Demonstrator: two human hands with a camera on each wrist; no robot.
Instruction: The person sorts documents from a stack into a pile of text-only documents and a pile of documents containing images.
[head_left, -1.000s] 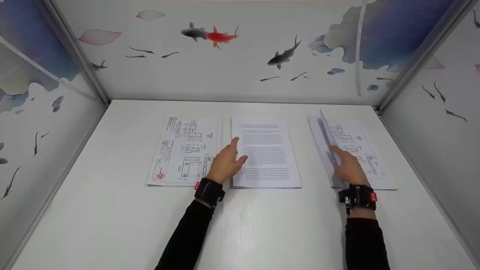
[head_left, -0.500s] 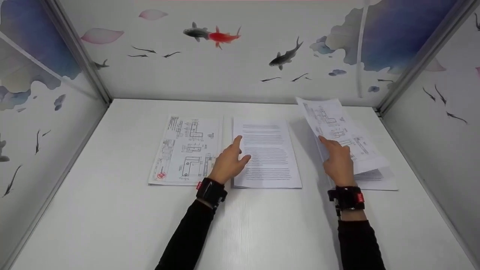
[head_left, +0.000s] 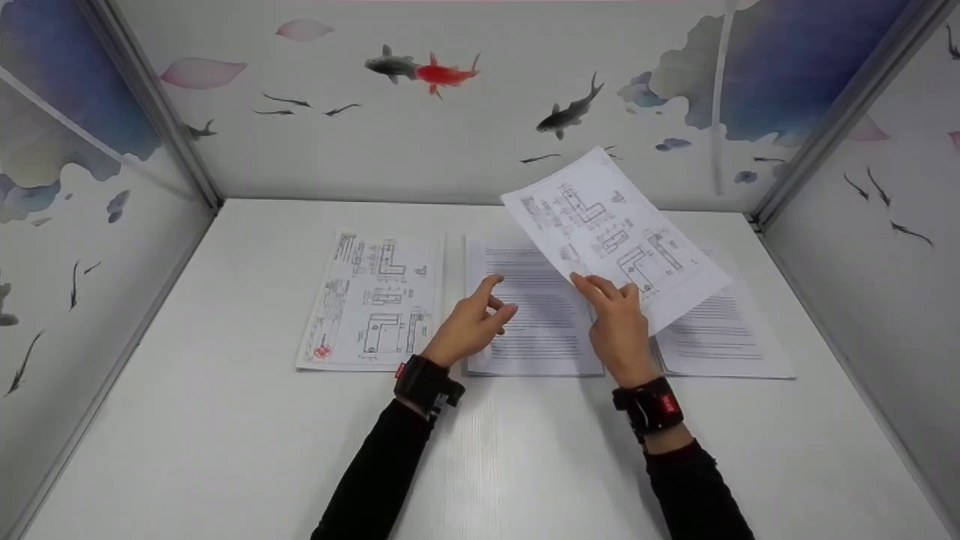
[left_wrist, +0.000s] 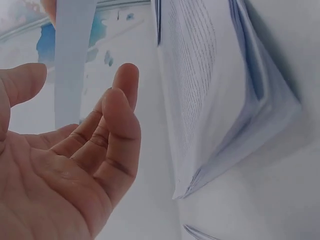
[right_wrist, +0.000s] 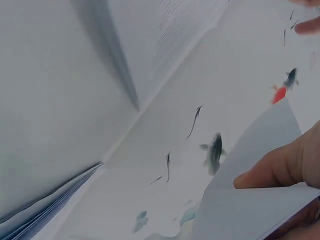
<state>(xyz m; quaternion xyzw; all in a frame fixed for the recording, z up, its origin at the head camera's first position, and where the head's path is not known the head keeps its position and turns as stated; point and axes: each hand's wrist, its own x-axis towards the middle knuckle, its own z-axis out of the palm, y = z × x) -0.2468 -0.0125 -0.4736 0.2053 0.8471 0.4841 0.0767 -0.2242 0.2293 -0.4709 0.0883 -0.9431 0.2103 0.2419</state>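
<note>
My right hand (head_left: pixel 621 334) pinches a sheet of paper (head_left: pixel 607 232) printed with technical drawings, its thumb (right_wrist: pixel 270 167) on the sheet's blank side in the right wrist view. Tilted and raised, the sheet covers part of the middle paper stack (head_left: pixel 536 352) and part of the right stack (head_left: pixel 720 337); both show lines of text. Over the left edge of the middle stack is my left hand (head_left: pixel 471 322), fingers loosely bent with nothing in them. In the left wrist view its palm (left_wrist: pixel 45 185) faces up beside a text-covered stack (left_wrist: pixel 200 90).
On the left lies a third stack (head_left: pixel 367 307), topped by a drawing with a red stamp. White panels (head_left: pixel 300 150) painted with fish and petals enclose the white table (head_left: pixel 225 450) at the back and both sides.
My right hand has lifted the drawing sheet off the right stack and carried it left toward the middle stack. Text now shows on the right stack. My left hand has shifted slightly right.
</note>
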